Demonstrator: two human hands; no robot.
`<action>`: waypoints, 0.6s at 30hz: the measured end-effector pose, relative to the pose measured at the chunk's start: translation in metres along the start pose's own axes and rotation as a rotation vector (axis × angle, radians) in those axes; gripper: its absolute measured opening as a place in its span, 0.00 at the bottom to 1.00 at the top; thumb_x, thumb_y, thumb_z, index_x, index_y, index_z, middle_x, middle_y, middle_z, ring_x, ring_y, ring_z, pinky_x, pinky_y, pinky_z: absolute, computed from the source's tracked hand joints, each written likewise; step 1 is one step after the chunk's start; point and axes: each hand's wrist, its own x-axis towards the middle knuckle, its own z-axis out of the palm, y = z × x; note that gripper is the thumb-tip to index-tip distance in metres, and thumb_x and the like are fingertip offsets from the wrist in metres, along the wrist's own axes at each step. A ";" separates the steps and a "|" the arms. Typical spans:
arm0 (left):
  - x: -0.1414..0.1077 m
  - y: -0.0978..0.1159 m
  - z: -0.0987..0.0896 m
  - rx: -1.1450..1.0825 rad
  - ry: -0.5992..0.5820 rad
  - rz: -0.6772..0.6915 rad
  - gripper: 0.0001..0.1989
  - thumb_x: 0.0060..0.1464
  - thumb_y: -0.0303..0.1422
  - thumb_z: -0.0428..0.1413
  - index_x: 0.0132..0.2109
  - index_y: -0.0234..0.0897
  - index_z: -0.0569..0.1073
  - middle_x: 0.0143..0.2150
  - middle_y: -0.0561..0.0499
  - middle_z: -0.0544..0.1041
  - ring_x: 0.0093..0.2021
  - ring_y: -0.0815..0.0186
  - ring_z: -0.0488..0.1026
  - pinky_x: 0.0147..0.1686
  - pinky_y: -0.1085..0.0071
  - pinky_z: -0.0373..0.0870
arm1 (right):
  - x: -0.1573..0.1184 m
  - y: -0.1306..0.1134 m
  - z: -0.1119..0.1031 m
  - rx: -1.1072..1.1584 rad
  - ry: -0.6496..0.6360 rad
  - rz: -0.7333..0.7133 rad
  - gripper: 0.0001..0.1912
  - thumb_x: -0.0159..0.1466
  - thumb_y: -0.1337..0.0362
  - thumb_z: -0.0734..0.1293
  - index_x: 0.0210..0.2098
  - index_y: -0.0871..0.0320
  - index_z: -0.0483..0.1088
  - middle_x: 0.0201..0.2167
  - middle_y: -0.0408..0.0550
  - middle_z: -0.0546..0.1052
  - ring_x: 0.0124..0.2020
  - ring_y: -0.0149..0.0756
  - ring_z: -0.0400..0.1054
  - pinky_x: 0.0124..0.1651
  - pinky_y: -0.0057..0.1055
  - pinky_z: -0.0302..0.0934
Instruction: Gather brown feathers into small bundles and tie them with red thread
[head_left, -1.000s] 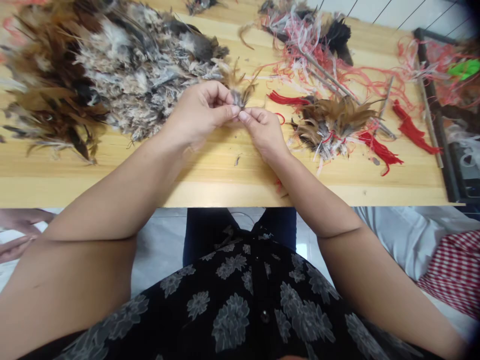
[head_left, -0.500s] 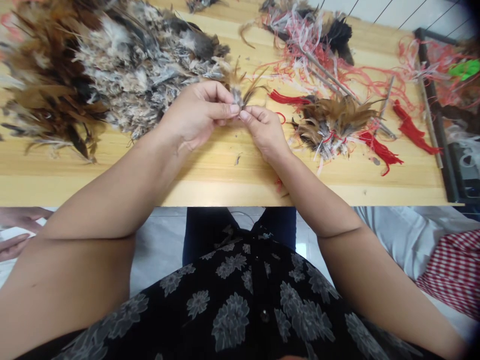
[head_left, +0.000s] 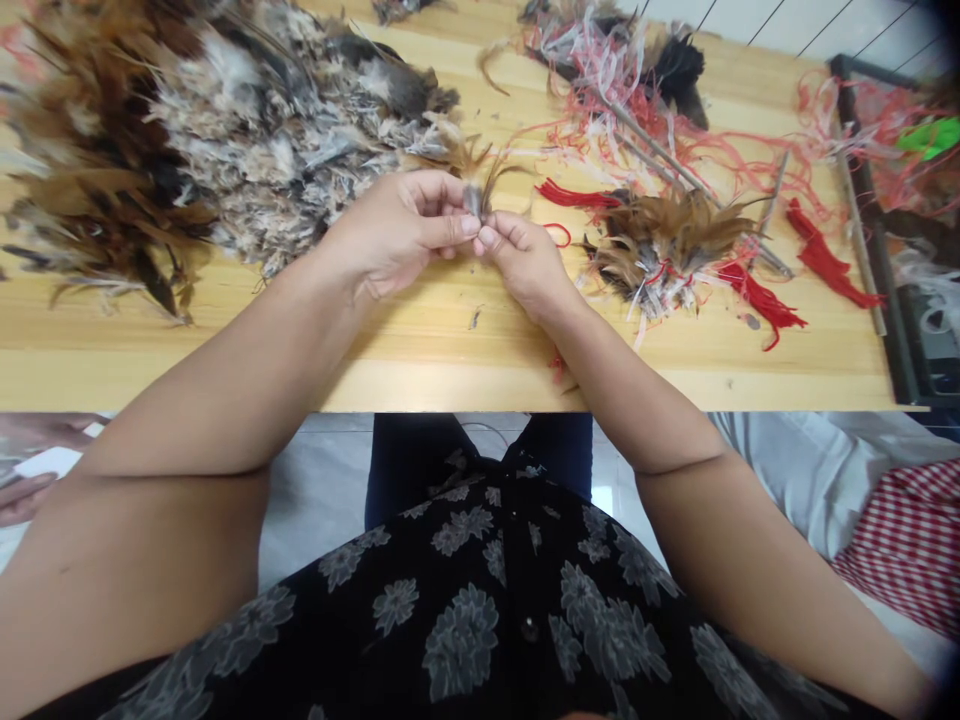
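A small feather bunch (head_left: 474, 195) stands between my two hands over the table (head_left: 420, 360), its base at the fingertips and its brown tips fanning upward and away from me. The thumb and fingers of my left hand (head_left: 409, 225) are clamped on the lower part of the bunch; the thumb and forefinger of my right hand (head_left: 529, 262) are drawn together at its base, their tips touching or nearly touching the left thumb, though whether they grip stems or a fine thread I cannot tell. Compared with the frame half a second earlier, my fingertips sit very slightly lower, and the bunch remains in the same grasp. Just beyond my left hand lies a heap of pale grey feathers (head_left: 240, 140), bordered on its left by long brown feathers (head_left: 112, 230). To the right of my right hand rests a larger feather bundle (head_left: 667, 240), bound with red and white strands, with a red tassel (head_left: 832, 262) farther right. Behind it, thin sticks (head_left: 652, 155) lie among tangled pink and white strands (head_left: 589, 70). At the far left, another person's hand (head_left: 26, 495) holds something white (head_left: 49, 462), which shows more fully than before.
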 end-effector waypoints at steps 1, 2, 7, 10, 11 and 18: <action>0.000 0.000 -0.001 -0.001 -0.024 0.005 0.14 0.61 0.20 0.82 0.36 0.36 0.86 0.33 0.50 0.85 0.34 0.68 0.82 0.32 0.76 0.74 | -0.001 -0.001 0.000 -0.006 -0.007 -0.003 0.23 0.82 0.49 0.72 0.33 0.54 0.72 0.37 0.44 0.78 0.47 0.38 0.74 0.67 0.39 0.75; 0.000 -0.001 -0.001 -0.009 -0.044 0.019 0.14 0.60 0.21 0.83 0.36 0.36 0.86 0.33 0.50 0.85 0.34 0.68 0.82 0.32 0.76 0.73 | -0.001 -0.002 -0.001 -0.012 -0.015 -0.003 0.22 0.83 0.51 0.71 0.33 0.54 0.72 0.37 0.44 0.77 0.48 0.38 0.74 0.69 0.40 0.74; 0.000 -0.004 -0.001 -0.029 -0.047 0.103 0.24 0.47 0.37 0.92 0.36 0.37 0.86 0.32 0.51 0.84 0.33 0.66 0.80 0.33 0.74 0.74 | -0.001 -0.006 -0.001 -0.034 -0.031 0.027 0.21 0.84 0.56 0.69 0.33 0.53 0.71 0.36 0.43 0.75 0.50 0.39 0.74 0.72 0.41 0.72; 0.000 -0.007 -0.001 -0.022 -0.014 0.120 0.30 0.41 0.45 0.94 0.36 0.39 0.85 0.32 0.51 0.84 0.32 0.66 0.78 0.34 0.71 0.73 | 0.000 -0.006 0.001 -0.024 -0.030 0.044 0.21 0.83 0.54 0.71 0.33 0.53 0.71 0.36 0.43 0.77 0.49 0.39 0.75 0.71 0.40 0.73; 0.000 -0.008 0.000 -0.020 -0.006 0.124 0.30 0.40 0.45 0.94 0.36 0.39 0.84 0.32 0.51 0.83 0.31 0.66 0.78 0.33 0.71 0.72 | 0.000 -0.006 0.001 -0.011 -0.031 0.044 0.21 0.83 0.52 0.72 0.33 0.53 0.71 0.37 0.43 0.78 0.49 0.39 0.75 0.70 0.40 0.73; -0.001 0.005 0.001 -0.014 0.091 0.072 0.18 0.59 0.22 0.80 0.31 0.37 0.80 0.28 0.55 0.79 0.28 0.71 0.74 0.32 0.76 0.69 | -0.001 0.001 -0.004 0.187 -0.004 -0.020 0.28 0.76 0.36 0.76 0.42 0.55 0.80 0.45 0.45 0.88 0.52 0.36 0.81 0.67 0.37 0.76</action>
